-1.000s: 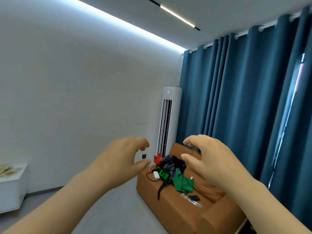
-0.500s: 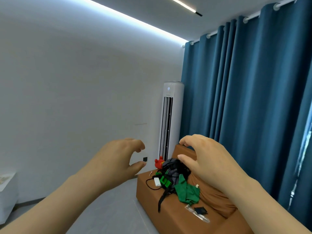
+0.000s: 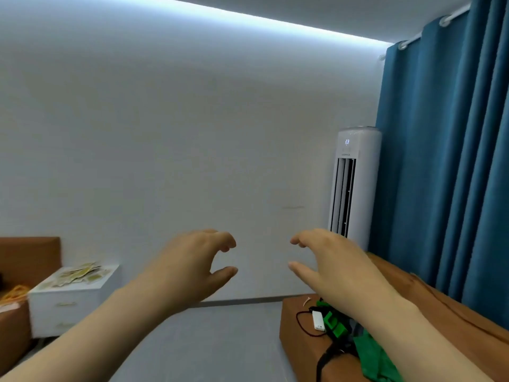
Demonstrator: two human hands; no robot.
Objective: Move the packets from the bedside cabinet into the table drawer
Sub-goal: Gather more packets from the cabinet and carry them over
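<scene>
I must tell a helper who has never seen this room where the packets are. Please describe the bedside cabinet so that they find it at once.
Follow the white wall leftward, low down. There stands the bedside cabinet, white with two drawers, beside a brown headboard. Only it carries a heap of yellowish packets; the brown sofa at right holds green things.

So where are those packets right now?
In the head view the packets lie heaped on top of the white bedside cabinet at the lower left, beside a brown headboard and left of the empty left hand.
</scene>
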